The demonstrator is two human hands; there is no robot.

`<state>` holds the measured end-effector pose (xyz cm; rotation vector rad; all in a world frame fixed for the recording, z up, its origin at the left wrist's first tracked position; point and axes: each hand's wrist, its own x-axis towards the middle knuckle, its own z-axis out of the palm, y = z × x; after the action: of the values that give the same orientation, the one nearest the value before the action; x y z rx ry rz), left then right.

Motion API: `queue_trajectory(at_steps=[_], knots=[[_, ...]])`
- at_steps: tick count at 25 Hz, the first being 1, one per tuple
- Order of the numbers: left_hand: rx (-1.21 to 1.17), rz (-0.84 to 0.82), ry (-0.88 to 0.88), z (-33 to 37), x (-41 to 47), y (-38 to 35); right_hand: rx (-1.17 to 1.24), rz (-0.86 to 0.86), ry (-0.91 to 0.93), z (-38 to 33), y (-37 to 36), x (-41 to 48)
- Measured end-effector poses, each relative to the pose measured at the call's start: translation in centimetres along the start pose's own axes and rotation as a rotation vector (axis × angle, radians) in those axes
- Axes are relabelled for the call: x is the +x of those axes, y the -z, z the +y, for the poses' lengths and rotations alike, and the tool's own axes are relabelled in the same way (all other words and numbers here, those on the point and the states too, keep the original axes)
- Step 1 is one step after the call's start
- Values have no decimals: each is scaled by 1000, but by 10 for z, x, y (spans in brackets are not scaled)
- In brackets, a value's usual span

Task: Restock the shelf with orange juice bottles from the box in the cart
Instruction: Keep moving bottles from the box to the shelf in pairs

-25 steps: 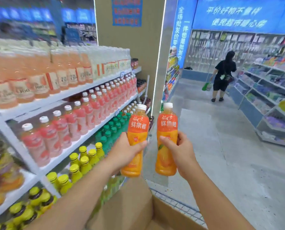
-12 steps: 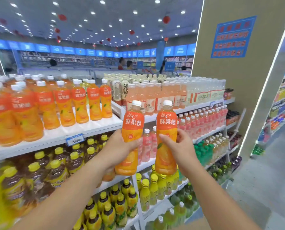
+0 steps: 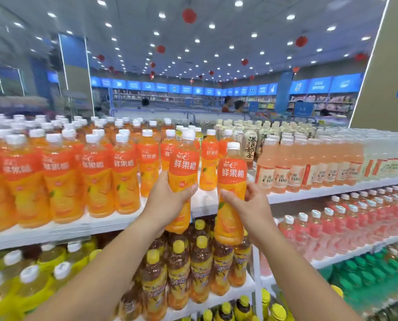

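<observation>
Head view, the only one. The left hand [image 3: 167, 200] is gripping the left-hand bottle [image 3: 184, 163] of orange juice round its waist, with thumb and fingers wrapping just under the red label. The right hand [image 3: 248, 205] is gripping the right-hand bottle [image 3: 231, 172] the same way, a little lower. Both bottles are riding upright, caps up and labels facing the wearer, probably so they can go down facing out like the stock already there. A bare white patch of the top shelf [image 3: 205, 202] is showing between and just beyond the two hands, and I am reading it as the gap being aimed for. Left of the left hand, the orange juice row [image 3: 124, 172] is packing the shelf tight. Beyond the right hand, pink drink bottles [image 3: 286, 167] are taking over, so the slot is narrow. Under both hands, yellow-capped tea bottles [image 3: 177, 269] are crowding the next shelf down. Box and cart are not showing. Judging the carry as finished and the placing as not yet done: both bases are hanging below the shelf edge and need lifting over it, and standing neighbours risk getting nudged.
</observation>
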<state>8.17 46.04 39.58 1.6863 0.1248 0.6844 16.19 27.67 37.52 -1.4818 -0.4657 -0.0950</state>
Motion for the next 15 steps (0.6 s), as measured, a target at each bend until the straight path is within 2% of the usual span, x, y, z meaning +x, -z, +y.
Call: queue_trajectory(at_steps=[7,15], knots=[[210,169,-92,-41,53,34,47,-94,32,29,-63,57],[262,288,-92,-54,69,20,96,-259,53,45,-101,115]])
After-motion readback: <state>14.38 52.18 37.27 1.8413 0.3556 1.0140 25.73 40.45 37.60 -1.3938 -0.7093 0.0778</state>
